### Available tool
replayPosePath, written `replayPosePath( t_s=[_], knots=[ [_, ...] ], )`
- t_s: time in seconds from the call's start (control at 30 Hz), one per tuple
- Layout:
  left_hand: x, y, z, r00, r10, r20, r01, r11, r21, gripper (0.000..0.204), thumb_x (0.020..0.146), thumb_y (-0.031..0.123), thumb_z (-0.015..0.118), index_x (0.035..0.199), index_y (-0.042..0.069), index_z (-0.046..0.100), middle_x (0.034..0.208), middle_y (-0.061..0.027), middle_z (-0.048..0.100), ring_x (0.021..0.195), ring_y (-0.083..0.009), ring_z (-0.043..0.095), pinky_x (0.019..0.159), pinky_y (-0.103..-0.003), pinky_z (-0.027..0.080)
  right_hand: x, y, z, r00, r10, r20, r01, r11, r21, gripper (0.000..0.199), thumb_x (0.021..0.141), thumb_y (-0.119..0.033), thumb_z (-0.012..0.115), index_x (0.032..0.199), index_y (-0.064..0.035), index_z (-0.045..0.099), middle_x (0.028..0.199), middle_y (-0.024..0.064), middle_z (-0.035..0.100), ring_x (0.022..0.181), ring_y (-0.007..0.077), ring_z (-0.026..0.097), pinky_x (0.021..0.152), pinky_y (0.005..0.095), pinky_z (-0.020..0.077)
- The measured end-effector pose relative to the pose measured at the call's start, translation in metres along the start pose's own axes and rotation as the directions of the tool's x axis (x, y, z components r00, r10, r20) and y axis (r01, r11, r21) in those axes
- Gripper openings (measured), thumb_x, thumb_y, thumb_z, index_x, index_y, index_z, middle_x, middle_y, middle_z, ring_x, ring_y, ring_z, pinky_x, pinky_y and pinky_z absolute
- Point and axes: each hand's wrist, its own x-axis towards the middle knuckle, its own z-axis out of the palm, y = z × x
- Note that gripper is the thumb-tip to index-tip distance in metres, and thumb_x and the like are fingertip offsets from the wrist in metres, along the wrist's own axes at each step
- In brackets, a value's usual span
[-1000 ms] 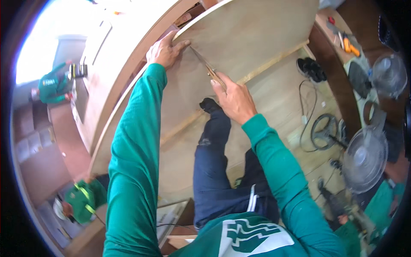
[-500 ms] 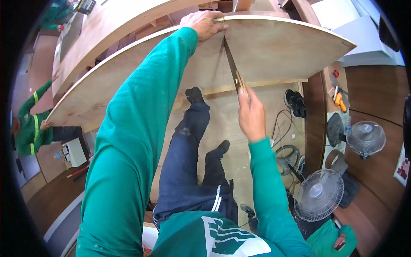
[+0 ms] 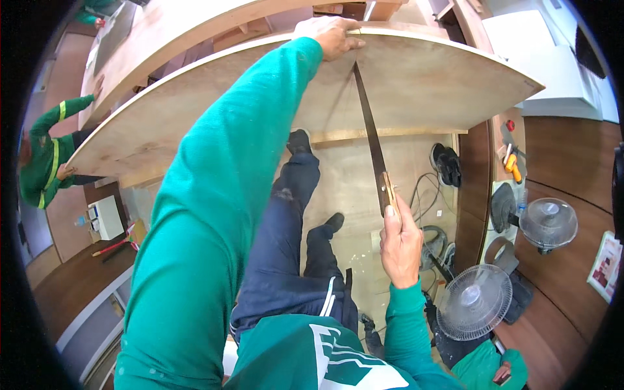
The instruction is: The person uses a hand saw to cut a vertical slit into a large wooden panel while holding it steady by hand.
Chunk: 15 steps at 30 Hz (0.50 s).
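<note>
Plywood sheet (image 3: 416, 84) lying flat across the top of the view, raised above the floor, its far edge curving with the lens and its right corner pointing toward a white cabinet (image 3: 552, 71). Left hand (image 3: 328, 36) reaching to that far edge, fingers curled together over the rim, palm pressing down on the board. Long dark straightedge (image 3: 370, 140) lying on the sheet, running from just beside the left hand straight back toward the body, overhanging the near edge with its brass-coloured end coming down into the right hand (image 3: 400, 244). Right hand clamped around that near end, knuckles up, well off the board and over the floor. Long axis of the straightedge running nearly front to back, tilting slightly rightward as it nears the body; far tip nearer the left hand, near end gripped by the right. Dark trousers and shoes (image 3: 299, 140) showing below, standing on a lower board. Two fans (image 3: 474, 302) resting at the right, orange-handled tools (image 3: 512, 166) beside them. Another person's green sleeve (image 3: 55, 130) touching the sheet's left end.
</note>
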Motion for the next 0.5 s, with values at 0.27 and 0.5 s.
replayPosePath(
  t_s=[0.27, 0.5],
  knots=[
    [0.006, 0.018, -0.002, 0.999, 0.006, 0.036, -0.007, 1.0, 0.01, 0.069, 0.105, 0.074, 0.071, 0.159, 0.031, 0.073, 0.142, -0.0136, 0.082, 0.134, -0.0396, 0.076, 0.115, -0.054, 0.059, 0.137, -0.03, 0.046, 0.987, -0.15, -0.06, 0.149, 0.989, -0.02, 0.059, 0.12, -0.047, 0.06, 0.155, -0.0005, 0.071, 0.098, 0.0315, 0.079, 0.095, 0.0467, 0.082, 0.086, 0.0535, 0.06],
    [0.006, 0.0, -0.006, 0.998, 0.001, 0.055, -0.002, 1.0, 0.029, 0.072, 0.106, 0.075, 0.07, 0.163, 0.031, 0.071, 0.146, -0.0141, 0.081, 0.137, -0.0395, 0.075, 0.117, -0.053, 0.058, 0.035, -0.01, 0.017, 1.0, 0.013, 0.016, -0.013, 1.0, 0.013, 0.056, 0.12, -0.04, 0.062, 0.159, -0.0003, 0.069, 0.111, 0.0327, 0.082, 0.099, 0.0445, 0.083, 0.088, 0.0496, 0.0618]
  ],
)
